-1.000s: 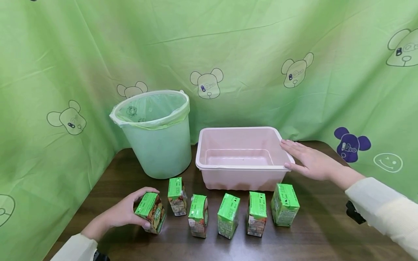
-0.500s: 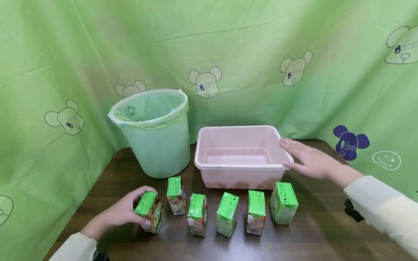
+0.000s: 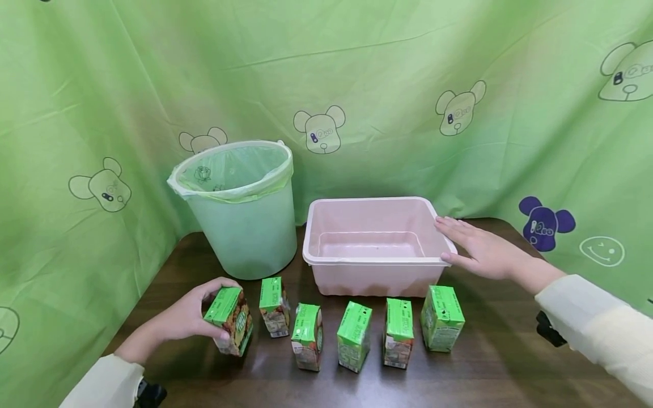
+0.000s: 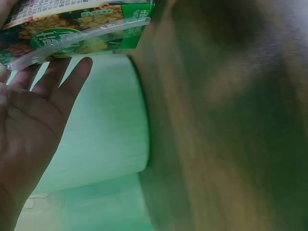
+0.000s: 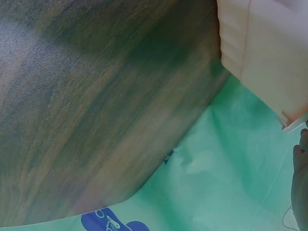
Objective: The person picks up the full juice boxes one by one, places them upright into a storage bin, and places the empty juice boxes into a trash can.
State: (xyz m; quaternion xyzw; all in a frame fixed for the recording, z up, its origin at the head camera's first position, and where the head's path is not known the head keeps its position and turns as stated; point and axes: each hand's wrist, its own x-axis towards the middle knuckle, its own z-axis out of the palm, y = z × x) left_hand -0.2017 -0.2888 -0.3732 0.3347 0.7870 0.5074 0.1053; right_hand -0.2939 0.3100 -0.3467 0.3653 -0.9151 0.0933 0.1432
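At the left of the head view, my left hand (image 3: 196,317) grips a drink carton (image 3: 236,320) with a green top and brown printed sides, thumb at the near side and fingers behind. A wrapped straw (image 4: 82,43) runs along this carton's side in the left wrist view. My right hand (image 3: 482,249) lies with straight fingers at the right rim of a pink plastic tub (image 3: 377,279). Several similar cartons stand upright in a loose row before the tub, among them one (image 3: 274,309) just right of the held carton and one (image 3: 442,320) at the row's right end.
Behind the left hand stands a pale green bin (image 3: 250,238) with a plastic liner over its rim. All of this is on a dark wooden table (image 3: 490,362), backed by a green curtain (image 3: 388,68) with bear faces.
My left hand has moved a little up and left with the carton, which appears raised compared with before. My right hand stays at the tub's rim.
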